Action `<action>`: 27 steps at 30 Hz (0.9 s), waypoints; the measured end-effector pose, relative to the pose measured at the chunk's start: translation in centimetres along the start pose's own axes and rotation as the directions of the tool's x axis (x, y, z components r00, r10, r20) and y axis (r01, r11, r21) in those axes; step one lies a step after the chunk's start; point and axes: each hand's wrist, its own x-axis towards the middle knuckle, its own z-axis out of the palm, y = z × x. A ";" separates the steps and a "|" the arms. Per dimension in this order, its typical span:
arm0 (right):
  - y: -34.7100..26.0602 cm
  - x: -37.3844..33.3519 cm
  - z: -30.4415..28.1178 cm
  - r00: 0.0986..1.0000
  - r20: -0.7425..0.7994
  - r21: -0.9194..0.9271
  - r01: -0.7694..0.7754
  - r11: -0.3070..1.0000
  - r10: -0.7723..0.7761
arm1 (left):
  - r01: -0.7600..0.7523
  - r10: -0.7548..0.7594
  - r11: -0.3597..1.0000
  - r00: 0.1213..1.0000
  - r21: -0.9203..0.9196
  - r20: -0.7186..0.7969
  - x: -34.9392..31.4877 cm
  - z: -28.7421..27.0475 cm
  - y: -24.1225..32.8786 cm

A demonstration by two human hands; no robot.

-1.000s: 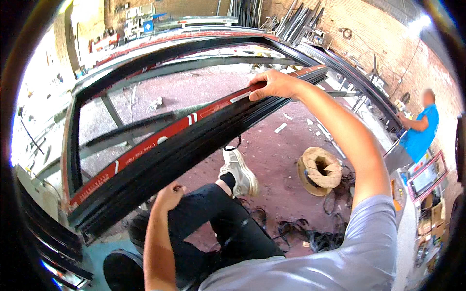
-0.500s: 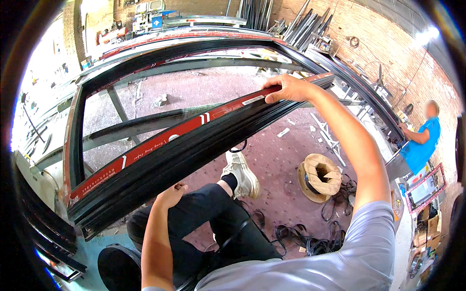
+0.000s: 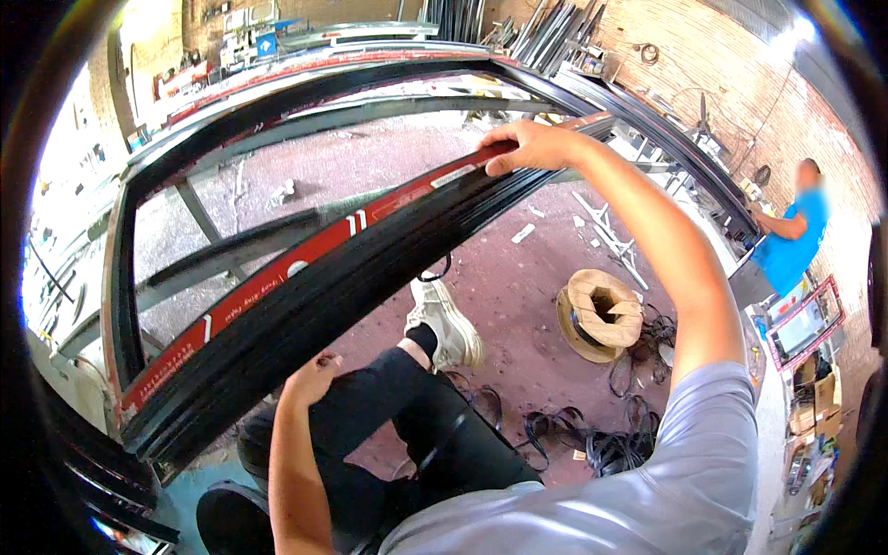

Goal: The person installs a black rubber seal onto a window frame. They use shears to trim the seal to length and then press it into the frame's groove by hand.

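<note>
A large black metal window frame (image 3: 305, 314) stretches across in front of me, its near side covered along the top by red protective film (image 3: 264, 287). My right hand (image 3: 535, 150) grips the top edge of that near side towards its right end, thumb on my side and fingers over the far side. Lower down, my left hand (image 3: 311, 379) is just below the frame's grooved underside, above my thigh. Its fingers are curled together, and whatever may be between them is too small to make out. A thin black loop (image 3: 435, 274) hangs beneath the frame.
On the floor stand a wooden spool (image 3: 601, 314) and a tangle of black strip (image 3: 592, 439). White scraps (image 3: 610, 236) lie beyond. Curved black profiles (image 3: 74, 444) are stacked at lower left, beside a dark round seat (image 3: 231, 520). A person in blue (image 3: 795, 236) works at the far right.
The whole view has shifted, so the frame and spool appear a little further left and up. Both hands keep nearly the same places along the frame.
</note>
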 end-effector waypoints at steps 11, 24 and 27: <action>-0.7 0.3 -0.9 0.999 0.043 -0.035 -0.005 0.999 0.006 | -0.007 0.007 1.000 1.000 -0.011 -0.002 0.1 -0.2 0.2; -0.6 0.2 -1.8 0.994 0.098 -0.074 -0.046 0.996 0.054 | 0.015 -0.014 1.000 1.000 -0.017 0.027 0.6 0.0 -1.1; 1.4 -0.1 -2.8 0.992 0.084 -0.152 -0.078 0.985 0.091 | -0.042 0.042 0.999 0.999 -0.019 -0.005 0.8 0.2 -1.0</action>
